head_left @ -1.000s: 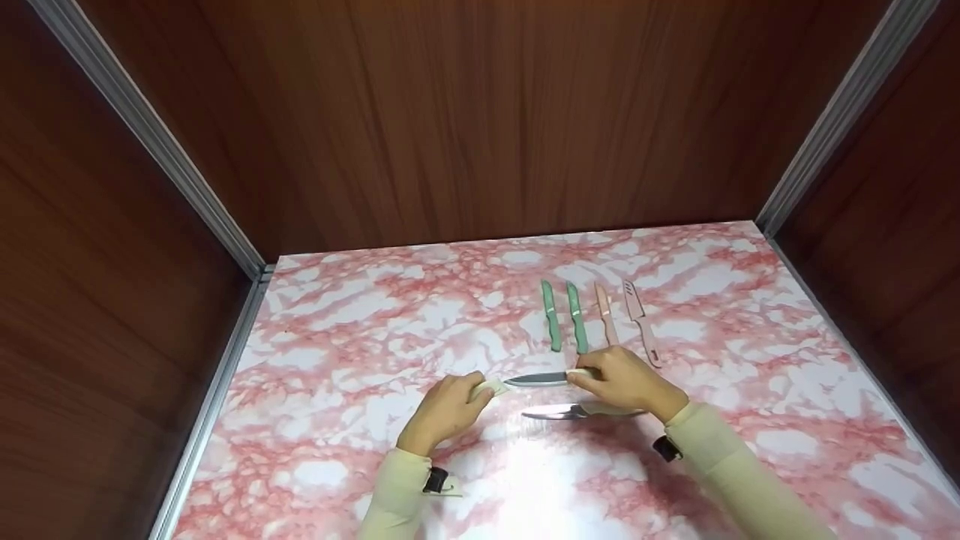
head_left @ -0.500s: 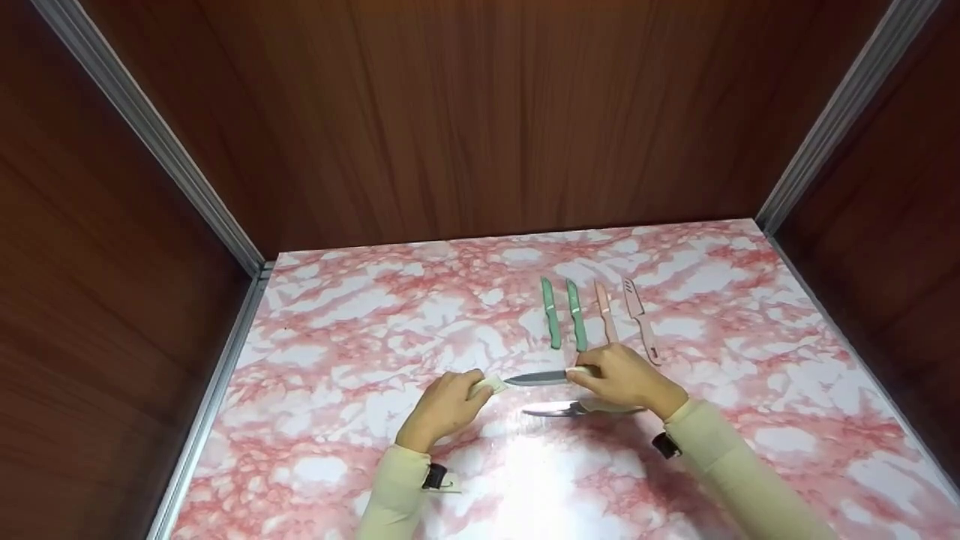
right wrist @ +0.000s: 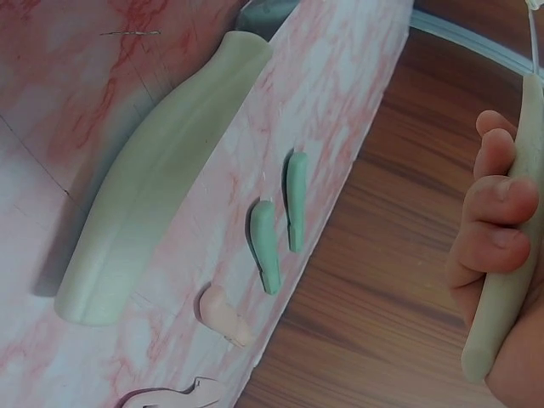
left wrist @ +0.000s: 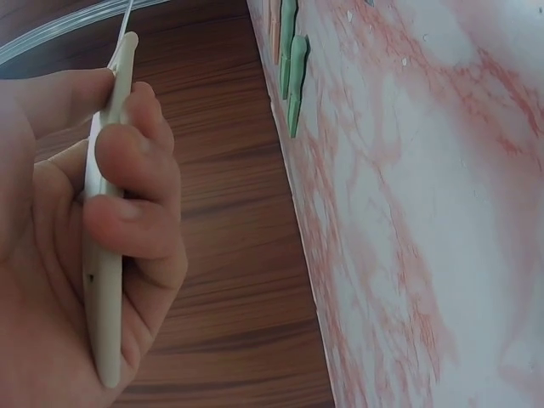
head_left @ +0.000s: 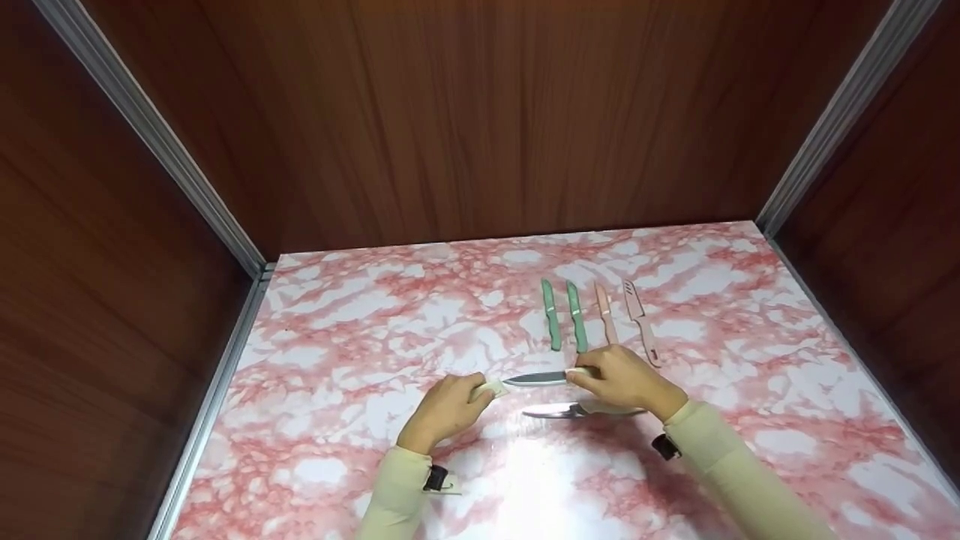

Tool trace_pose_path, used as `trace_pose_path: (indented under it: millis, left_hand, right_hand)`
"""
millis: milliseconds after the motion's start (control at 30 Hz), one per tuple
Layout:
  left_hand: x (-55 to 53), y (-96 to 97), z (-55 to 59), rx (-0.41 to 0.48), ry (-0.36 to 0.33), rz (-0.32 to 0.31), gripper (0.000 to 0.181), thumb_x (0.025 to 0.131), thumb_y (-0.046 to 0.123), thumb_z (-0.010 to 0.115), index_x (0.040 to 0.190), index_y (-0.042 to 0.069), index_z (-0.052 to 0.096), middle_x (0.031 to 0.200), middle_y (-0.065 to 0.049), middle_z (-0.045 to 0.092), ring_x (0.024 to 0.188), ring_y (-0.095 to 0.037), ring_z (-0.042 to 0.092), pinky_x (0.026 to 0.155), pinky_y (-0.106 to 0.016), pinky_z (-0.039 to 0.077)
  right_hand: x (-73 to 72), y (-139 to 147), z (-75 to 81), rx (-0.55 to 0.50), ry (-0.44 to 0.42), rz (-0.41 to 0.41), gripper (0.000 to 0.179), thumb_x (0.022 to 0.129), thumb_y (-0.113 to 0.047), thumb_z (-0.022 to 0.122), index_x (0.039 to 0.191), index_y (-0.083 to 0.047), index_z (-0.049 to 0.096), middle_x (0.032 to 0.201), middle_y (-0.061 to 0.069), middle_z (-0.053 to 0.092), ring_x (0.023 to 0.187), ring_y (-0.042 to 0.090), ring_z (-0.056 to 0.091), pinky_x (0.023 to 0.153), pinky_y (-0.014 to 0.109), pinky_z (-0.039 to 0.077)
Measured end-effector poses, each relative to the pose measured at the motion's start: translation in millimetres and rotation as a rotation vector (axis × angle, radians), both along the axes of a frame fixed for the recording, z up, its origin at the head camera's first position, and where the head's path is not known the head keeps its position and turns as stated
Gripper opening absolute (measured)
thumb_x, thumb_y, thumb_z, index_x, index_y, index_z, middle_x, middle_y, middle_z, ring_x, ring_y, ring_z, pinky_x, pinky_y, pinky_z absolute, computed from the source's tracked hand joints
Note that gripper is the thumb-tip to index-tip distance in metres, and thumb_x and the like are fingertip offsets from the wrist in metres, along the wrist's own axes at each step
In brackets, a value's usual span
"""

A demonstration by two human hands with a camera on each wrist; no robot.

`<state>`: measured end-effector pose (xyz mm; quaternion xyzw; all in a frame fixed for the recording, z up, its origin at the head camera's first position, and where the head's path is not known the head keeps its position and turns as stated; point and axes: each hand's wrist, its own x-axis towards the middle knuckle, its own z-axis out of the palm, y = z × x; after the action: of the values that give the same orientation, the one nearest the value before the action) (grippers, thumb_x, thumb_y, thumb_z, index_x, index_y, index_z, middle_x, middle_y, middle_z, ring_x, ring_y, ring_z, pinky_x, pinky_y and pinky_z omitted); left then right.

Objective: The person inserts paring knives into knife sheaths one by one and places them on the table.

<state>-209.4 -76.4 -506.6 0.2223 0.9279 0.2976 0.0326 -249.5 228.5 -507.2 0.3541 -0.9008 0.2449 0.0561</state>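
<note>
My right hand [head_left: 626, 379] grips the cream handle [right wrist: 506, 280] of a knife, whose bare blade [head_left: 536, 379] points left. My left hand [head_left: 446, 409] holds a cream blade sheath [left wrist: 106, 255] lengthwise, thumb on one side and fingers curled round the other. In the head view the knife's tip meets the sheath's near end; whether it is inside cannot be told. Just below my right hand lies a second bare knife [head_left: 555, 411] on the table, its thick cream handle [right wrist: 153, 187] large in the right wrist view.
Beyond my hands stand two green sheathed knives [head_left: 551, 315] [head_left: 576, 316], a peach one [head_left: 604, 311] and a pink one [head_left: 643, 322] in a row. A thin pale strip [head_left: 450, 493] shows beside my left wrist. Brown panels [head_left: 480, 120] wall in the pink-and-white marbled table [head_left: 337, 360].
</note>
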Motion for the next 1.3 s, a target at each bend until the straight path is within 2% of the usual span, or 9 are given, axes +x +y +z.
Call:
trace_pose_path:
  millis: [267, 567, 667, 867, 1133, 1300]
  left_hand:
    - [1.5, 0.2, 1.3, 0.008, -0.005, -0.001, 0.02, 0.093, 0.028, 0.052, 0.076, 0.018, 0.053, 0.059, 0.009, 0.04, 0.053, -0.008, 0.038, 0.05, -0.026, 0.032]
    - [1.3, -0.7, 2.3, 0.01, 0.008, -0.019, 0.022, 0.093, 0.029, 0.053, 0.075, 0.018, 0.053, 0.059, 0.01, 0.039, 0.053, -0.007, 0.037, 0.05, -0.025, 0.031]
    - [1.3, -1.1, 2.8, 0.009, -0.004, -0.028, 0.023, 0.093, 0.03, 0.054, 0.074, 0.018, 0.053, 0.059, 0.01, 0.039, 0.053, -0.007, 0.036, 0.051, -0.025, 0.031]
    - [3.5, -1.4, 5.0, 0.003, -0.061, -0.031, 0.024, 0.093, 0.034, 0.054, 0.074, 0.02, 0.055, 0.059, 0.01, 0.04, 0.055, -0.008, 0.037, 0.052, -0.026, 0.031]
    - [5.4, 0.3, 2.5, 0.01, -0.051, -0.052, 0.029, 0.093, 0.034, 0.055, 0.068, 0.02, 0.049, 0.057, 0.01, 0.033, 0.051, -0.006, 0.03, 0.05, -0.024, 0.027]
    - [7.4, 0.9, 2.1, 0.013, -0.069, -0.083, 0.03, 0.094, 0.035, 0.055, 0.069, 0.019, 0.05, 0.058, 0.01, 0.033, 0.051, -0.006, 0.029, 0.05, -0.023, 0.026]
  right_hand:
    - [0.1, -1.2, -0.9, -0.012, 0.004, 0.011, 0.024, 0.093, -0.04, 0.058, 0.073, -0.027, 0.058, 0.06, -0.017, 0.046, 0.05, 0.001, 0.037, 0.05, 0.023, 0.034]
    - [-0.9, -1.3, 1.5, -0.021, 0.017, 0.061, 0.025, 0.094, -0.039, 0.058, 0.072, -0.026, 0.061, 0.061, -0.019, 0.048, 0.05, -0.001, 0.038, 0.049, 0.022, 0.035]
    - [0.0, -1.5, 2.9, -0.018, 0.054, 0.089, 0.026, 0.094, -0.036, 0.058, 0.072, -0.024, 0.064, 0.06, -0.019, 0.048, 0.049, -0.002, 0.038, 0.05, 0.022, 0.036]
    - [4.5, -2.7, 5.2, -0.028, 0.128, 0.144, 0.026, 0.093, -0.032, 0.061, 0.073, -0.019, 0.07, 0.066, -0.017, 0.058, 0.054, -0.004, 0.047, 0.054, 0.022, 0.043]
    - [7.4, -3.2, 4.4, -0.021, 0.133, 0.183, 0.028, 0.094, -0.031, 0.06, 0.069, -0.02, 0.068, 0.061, -0.018, 0.052, 0.05, -0.004, 0.041, 0.05, 0.018, 0.039]
    - [8.5, -3.6, 3.8, -0.013, 0.142, 0.203, 0.026, 0.093, -0.032, 0.061, 0.073, -0.019, 0.071, 0.063, -0.016, 0.057, 0.051, -0.005, 0.044, 0.05, 0.017, 0.04]
